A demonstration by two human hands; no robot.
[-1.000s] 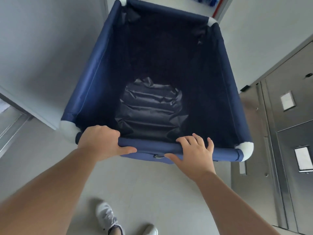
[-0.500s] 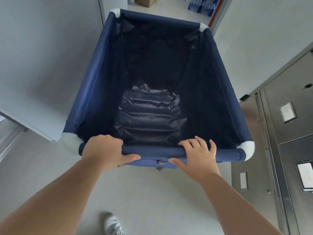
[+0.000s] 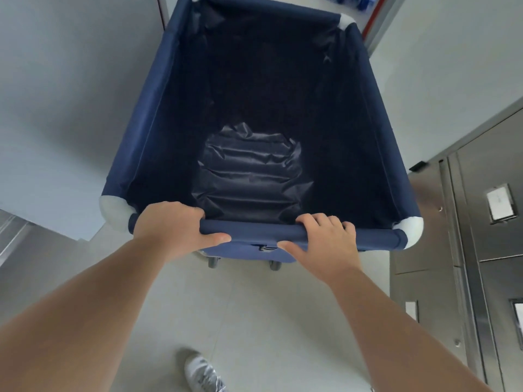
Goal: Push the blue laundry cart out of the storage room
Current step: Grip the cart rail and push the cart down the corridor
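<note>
Hands grip the near rail of the blue laundry cart (image 3: pixel 175 89): left hand (image 3: pixel 172 230) wrapped tight, right hand (image 3: pixel 325 244) curled over it. Cart stands between a grey wall (image 3: pixel 70 94) and steel cabinets (image 3: pixel 481 222), nosing toward the doorway. Next comes a straight, steady push. Front wheels and the threshold are hidden.

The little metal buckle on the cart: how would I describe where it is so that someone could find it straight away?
Start with the big blue laundry cart filling the middle of the view, and find its near top rail, which the left hand and right hand grip. The buckle hangs just below that rail, between the two thumbs. It is the only small grey metal piece on the blue fabric, unlike the white corner caps.
</note>
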